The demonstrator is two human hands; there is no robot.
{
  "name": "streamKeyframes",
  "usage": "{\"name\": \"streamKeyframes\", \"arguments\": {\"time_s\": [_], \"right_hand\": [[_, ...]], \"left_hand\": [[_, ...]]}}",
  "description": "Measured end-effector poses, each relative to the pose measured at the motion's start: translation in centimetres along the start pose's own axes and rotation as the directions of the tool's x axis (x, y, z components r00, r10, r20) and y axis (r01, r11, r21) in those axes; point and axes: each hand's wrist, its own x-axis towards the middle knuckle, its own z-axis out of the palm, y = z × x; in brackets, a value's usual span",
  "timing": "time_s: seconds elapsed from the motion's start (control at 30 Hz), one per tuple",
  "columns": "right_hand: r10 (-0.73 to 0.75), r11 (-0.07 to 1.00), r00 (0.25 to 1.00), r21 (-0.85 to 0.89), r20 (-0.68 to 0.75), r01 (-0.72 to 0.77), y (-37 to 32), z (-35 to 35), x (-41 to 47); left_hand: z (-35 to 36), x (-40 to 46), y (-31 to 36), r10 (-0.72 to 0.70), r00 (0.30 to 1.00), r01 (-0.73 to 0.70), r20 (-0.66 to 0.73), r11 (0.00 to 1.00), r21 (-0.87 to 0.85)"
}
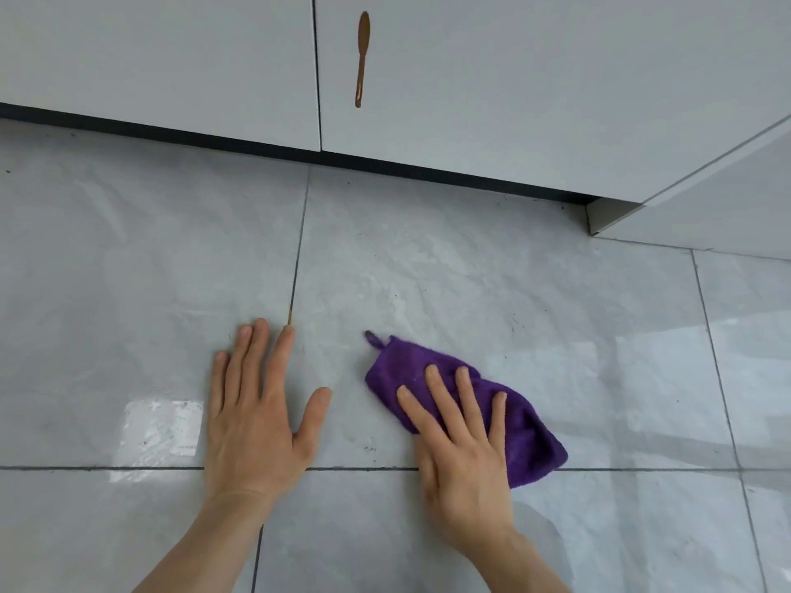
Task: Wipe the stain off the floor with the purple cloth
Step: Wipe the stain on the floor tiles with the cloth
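Observation:
The purple cloth [530, 438] lies bunched on the grey floor tile [428, 271], a small loop at its upper left corner. My right hand [462, 438] lies flat on the cloth, fingers spread and pressing it down. My left hand [257, 413] rests palm down on the bare tile to the left of the cloth, fingers apart, holding nothing. A short brownish mark [290, 316] sits in the grout line just past my left index fingertip. A few small dark specks [370, 449] dot the tile between my hands.
White cabinet doors [171, 57] with a dark toe kick [214, 136] run along the far side. A brown drip-shaped streak [361, 57] marks the right-hand door. Another cabinet side [706, 199] juts out at the right. Glossy tile stretches left and right of my hands.

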Motion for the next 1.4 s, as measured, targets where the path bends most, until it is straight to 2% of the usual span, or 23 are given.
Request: {"name": "streamKeyframes", "arguments": {"time_s": [0.13, 0.27, 0.53, 0.67, 0.8, 0.87, 0.93, 0.97, 1.07, 1.1, 1.13, 1.2, 1.27, 1.4], "right_hand": [[0.312, 0.95, 0.944, 0.063, -0.102, -0.307, 4.1, -2.2, 4.4], [0.499, 0.865, 0.852, 0.146, -0.158, -0.48, 6.7, -3.4, 6.2], [0.463, 0.883, 0.85, 0.221, -0.251, -0.415, 8.6, -3.9, 7.4], [0.493, 0.85, 0.818, 0.366, -0.297, -0.379, 7.1, -4.0, 6.8], [0.328, 0.871, 0.912, 0.452, -0.247, -0.19, 1.5, -1.9, 1.8], [0.305, 0.823, 0.927, 0.549, -0.217, -0.143, -0.4, -1.7, 0.1], [0.421, 0.698, 0.881, 0.698, -0.216, -0.162, -0.2, -3.6, 1.0], [0.487, 0.665, 0.833, 0.729, -0.26, -0.161, 0.6, -5.1, 2.1], [0.601, 0.716, 0.665, 0.669, -0.443, -0.2, 5.7, -9.4, 6.7], [0.617, 0.727, 0.647, 0.638, -0.448, -0.252, 7.6, -10.5, 8.3], [0.624, 0.732, 0.667, 0.605, -0.408, -0.314, 9.3, -11.2, 9.6], [0.603, 0.753, 0.765, 0.477, -0.225, -0.454, 12.0, -10.6, 11.3], [0.581, 0.782, 0.808, 0.341, -0.096, -0.522, 12.7, -8.8, 11.3], [0.434, 0.889, 0.88, 0.249, -0.194, -0.384, 10.3, -6.0, 8.4]], "left_hand": [[0.2, -0.1, 0.0, 0.002, 1.0, -0.002, 0.001, 1.0, 0.001], [0.2, -0.1, -0.1, -0.003, 1.0, 0.003, -0.008, 1.0, 0.001], [0.0, 0.1, 0.3, -0.008, 1.0, 0.008, -0.011, 1.0, 0.01], [0.0, 0.0, 0.5, -0.018, 1.0, 0.018, -0.023, 1.0, 0.008], [-0.1, 0.1, 0.8, -0.018, 0.998, 0.017, -0.064, 1.0, -0.02], [-0.1, 0.1, 0.8, -0.023, 0.997, 0.02, -0.075, 0.999, -0.038], [0.1, 0.2, 0.7, -0.027, 0.996, 0.023, -0.088, 0.999, -0.043], [0.2, 0.2, 0.7, -0.027, 0.995, 0.023, -0.091, 0.999, -0.043], [0.4, 0.2, 0.4, -0.025, 0.996, 0.021, -0.09, 0.999, -0.044], [0.5, 0.2, 0.4, -0.021, 0.996, 0.017, -0.091, 0.999, -0.043], [0.5, 0.1, 0.4, -0.018, 0.995, 0.014, -0.093, 0.999, -0.042], [0.6, 0.1, 0.3, -0.017, 0.995, 0.013, -0.098, 0.999, -0.035], [0.7, 0.0, 0.1, -0.015, 0.995, 0.013, -0.096, 1.0, -0.021], [0.5, 0.1, 0.3, -0.002, 0.998, 0.003, -0.066, 1.0, 0.011]]}}
